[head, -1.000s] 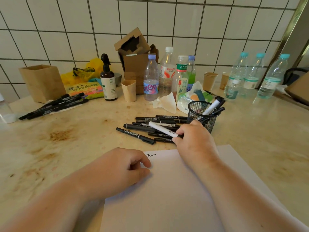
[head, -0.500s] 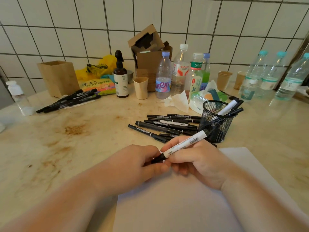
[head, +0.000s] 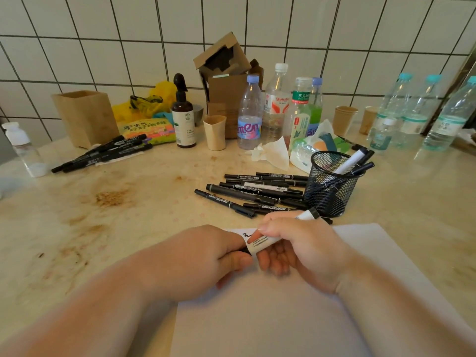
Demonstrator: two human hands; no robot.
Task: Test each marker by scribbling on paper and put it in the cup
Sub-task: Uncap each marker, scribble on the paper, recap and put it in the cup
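Note:
A white marker (head: 262, 244) with black ends lies across both hands above the white paper (head: 283, 310). My right hand (head: 301, 249) grips its barrel. My left hand (head: 203, 258) pinches its near black end, which is mostly hidden by my fingers. A short black scribble (head: 245, 233) shows on the paper just beyond my fingers. Behind them a pile of black markers (head: 255, 191) lies on the counter. To its right stands the black mesh cup (head: 332, 185) with several markers leaning inside.
Another bunch of black markers (head: 103, 157) lies at the far left by a wooden box (head: 85, 117). Water bottles (head: 278, 106), paper cups (head: 345, 118), a brown spray bottle (head: 183, 117), tissue and cardboard boxes crowd the back along the tiled wall.
My right hand lifted the white marker from the pile and brought it over the paper. My left hand rose from the sheet and took hold of its near end.

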